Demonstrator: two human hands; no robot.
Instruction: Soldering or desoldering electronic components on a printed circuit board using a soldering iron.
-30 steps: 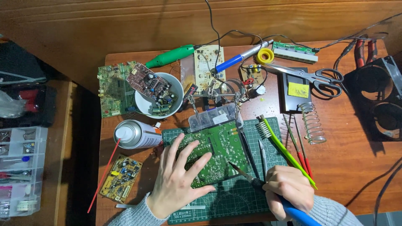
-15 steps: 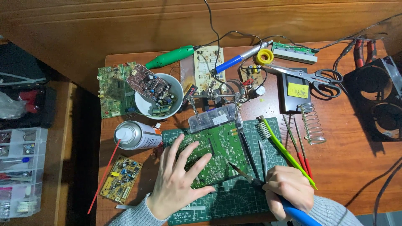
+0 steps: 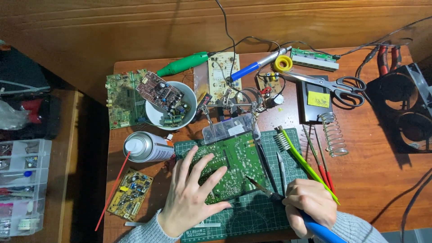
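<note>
Overhead, a cluttered wooden table (image 3: 373,180) bears a green cutting mat (image 3: 261,216).

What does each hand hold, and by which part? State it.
Right hand grips a soldering iron by its blue handle. Left hand holds nothing; it presses flat on the green circuit board.

Single head-worn view, looking almost straight down from above the desk (image 3: 387,180), close enough that the desk nearly fills the frame, wooden wall along the top edge, the person's own forearms entering from the bottom edge, no second view
</note>
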